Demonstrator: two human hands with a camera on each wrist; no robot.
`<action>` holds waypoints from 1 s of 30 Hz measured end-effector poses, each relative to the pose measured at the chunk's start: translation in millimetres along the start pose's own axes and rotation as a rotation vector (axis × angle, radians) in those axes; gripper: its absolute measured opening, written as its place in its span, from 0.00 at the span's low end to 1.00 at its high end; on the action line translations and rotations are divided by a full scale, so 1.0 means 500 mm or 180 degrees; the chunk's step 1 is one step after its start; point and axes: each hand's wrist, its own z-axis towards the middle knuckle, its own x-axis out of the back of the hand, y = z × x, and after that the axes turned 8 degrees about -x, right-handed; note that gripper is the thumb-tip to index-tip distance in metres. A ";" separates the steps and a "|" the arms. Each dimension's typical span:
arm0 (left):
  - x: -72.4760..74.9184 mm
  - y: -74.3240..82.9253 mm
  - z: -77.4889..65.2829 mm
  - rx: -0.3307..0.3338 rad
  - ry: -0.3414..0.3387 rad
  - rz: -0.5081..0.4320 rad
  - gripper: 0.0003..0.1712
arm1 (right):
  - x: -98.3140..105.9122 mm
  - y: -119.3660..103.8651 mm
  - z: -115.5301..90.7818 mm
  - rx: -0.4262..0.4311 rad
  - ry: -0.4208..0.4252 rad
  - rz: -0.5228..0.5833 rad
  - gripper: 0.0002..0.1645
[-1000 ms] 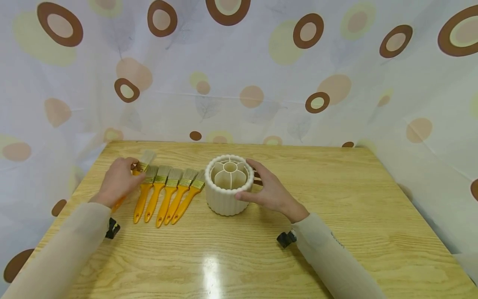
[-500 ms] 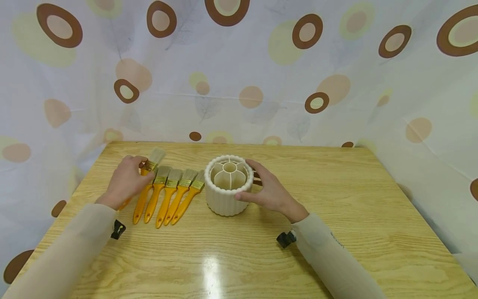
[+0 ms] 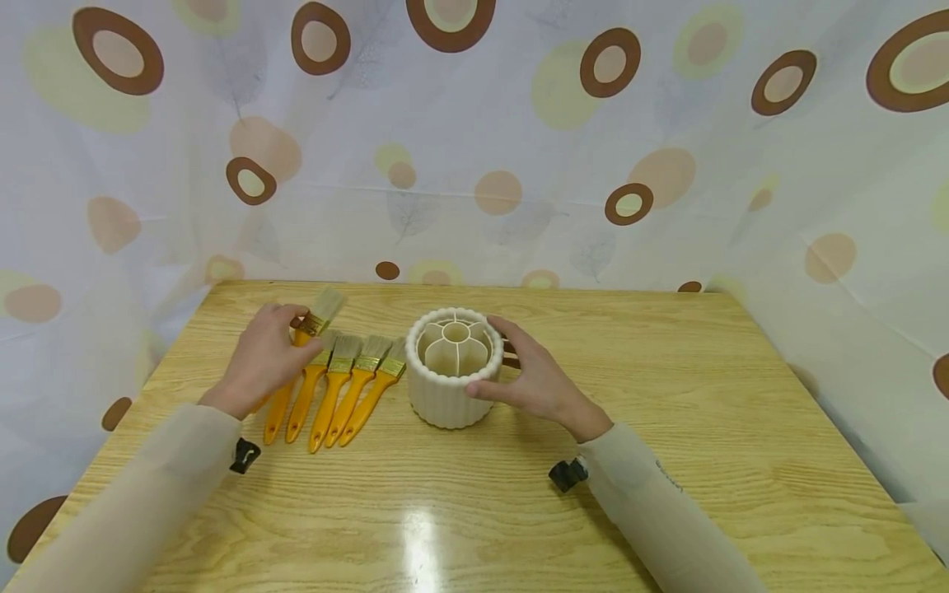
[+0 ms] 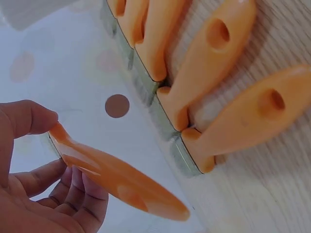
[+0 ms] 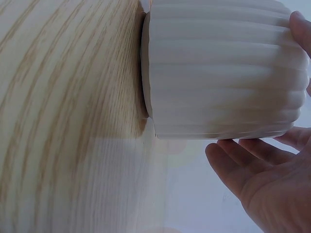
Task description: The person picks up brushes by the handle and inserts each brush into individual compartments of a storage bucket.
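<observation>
In the head view my left hand (image 3: 261, 356) pinches a flat paintbrush (image 3: 327, 305) by its metal ferrule, bristles pointing up and away. Its orange handle (image 4: 126, 177) shows in the left wrist view, held above the table. Beneath and beside it lies a row of several like paintbrushes (image 3: 338, 387), handles toward me. A cream, ribbed round desk organizer (image 3: 449, 403) with petal-shaped compartments stands upright to the right of the row. My right hand (image 3: 539, 383) holds its right side, thumb at the front rim, fingers round the back; no brush shows inside it.
The wooden table (image 3: 474, 511) carries everything here. A patterned cloth (image 3: 489, 148) hangs behind it and along both sides. Black clips (image 3: 245, 455) are fixed at my sleeves.
My left hand has moved to the right with the paintbrush, passing over the left end of the row. The right hand and the organizer have stayed in place.
</observation>
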 end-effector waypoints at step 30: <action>-0.013 0.084 0.014 -0.0328 0.0385 -0.0285 0.26 | 0.000 0.000 -0.003 0.0057 0.0007 0.0000 0.60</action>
